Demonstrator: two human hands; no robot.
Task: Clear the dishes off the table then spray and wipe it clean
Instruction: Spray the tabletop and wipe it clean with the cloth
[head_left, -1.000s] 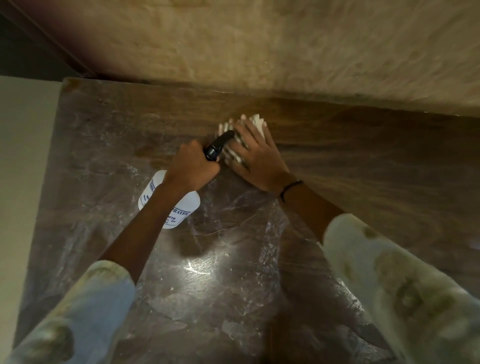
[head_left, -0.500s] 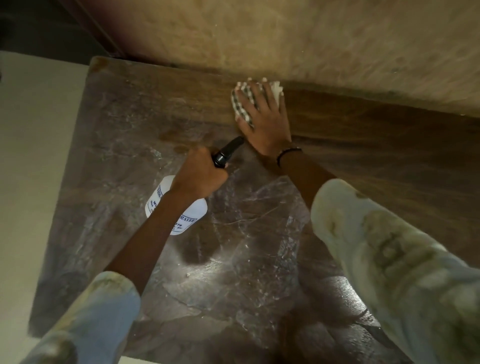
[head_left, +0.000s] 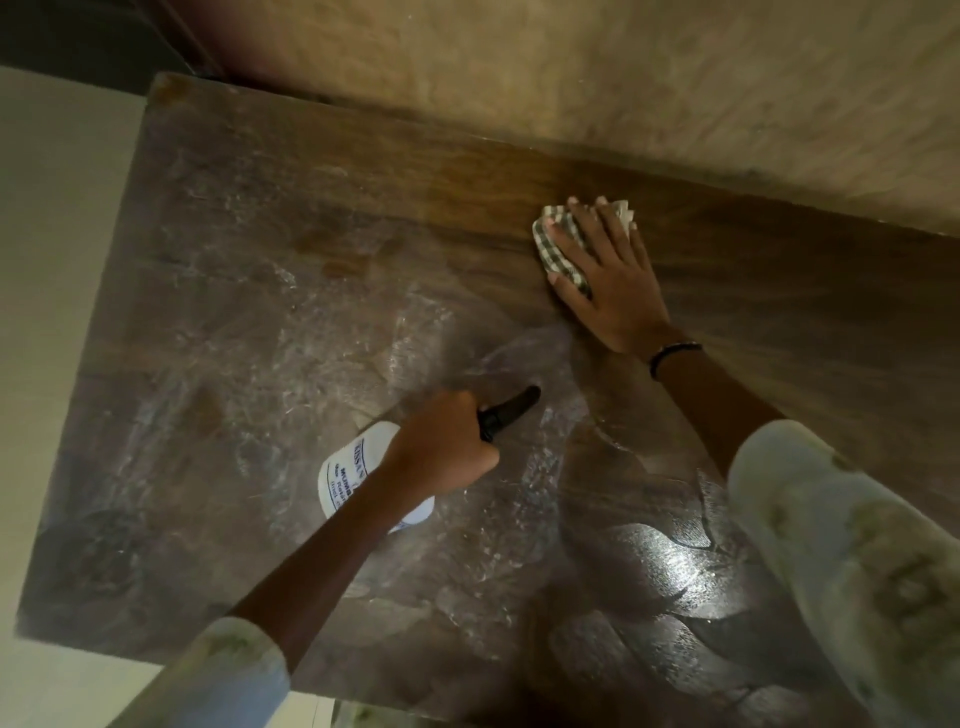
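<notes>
Table (head_left: 260, 322) wiping underway: right hand (head_left: 608, 280) flat on checked cloth (head_left: 558, 249), left hand (head_left: 441, 447) clamped around spray bottle (head_left: 353, 478); next, probably sweep the streaked middle.

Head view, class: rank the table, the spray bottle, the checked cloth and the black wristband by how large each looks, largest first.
1. table, fills most of the view.
2. spray bottle, partly hidden by the left hand.
3. checked cloth, mostly under the right hand; its rank against the bottle is unsure.
4. black wristband.

Left hand (head_left: 441, 449) hides most of spray bottle (head_left: 358, 483) (label text unreadable)
</notes>
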